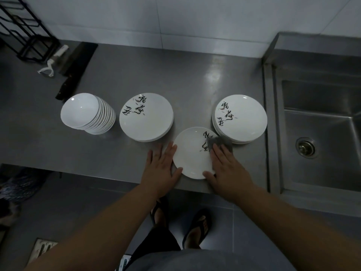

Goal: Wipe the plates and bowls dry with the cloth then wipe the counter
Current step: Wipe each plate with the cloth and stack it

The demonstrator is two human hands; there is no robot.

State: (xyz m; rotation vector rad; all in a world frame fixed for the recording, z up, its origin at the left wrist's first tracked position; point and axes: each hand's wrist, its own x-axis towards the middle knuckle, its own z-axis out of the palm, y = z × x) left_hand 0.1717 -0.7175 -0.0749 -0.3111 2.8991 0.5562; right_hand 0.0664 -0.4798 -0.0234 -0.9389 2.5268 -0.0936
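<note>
From my head view, I have one plate (192, 153) pulled to the near edge of the tabletop (195, 79), between the two stacks, so I can work on it alone. My left hand (163, 165) lies flat and spread beside it, fingertips and thumb against its left rim, to keep it from sliding on the smooth steel. My right hand (224, 163) presses flat on the cloth (222, 142), fingers straight, rubbing the plate's right side; the cloth pokes out past my fingertips and just reaches the right stack (241, 118). The cloth is grey, soft and crumpled; the plate is glossy white, shallow and round, with black brush writing partly hidden under the cloth. The left stack (146, 117) carries the same writing, and the bowls (88, 114) stand nested further left, plain white with thin rims fanned out. I judge the piles are sorted into done and waiting, though I cannot tell which is which. The brushed metal sink (322, 118) sits to the right.
</note>
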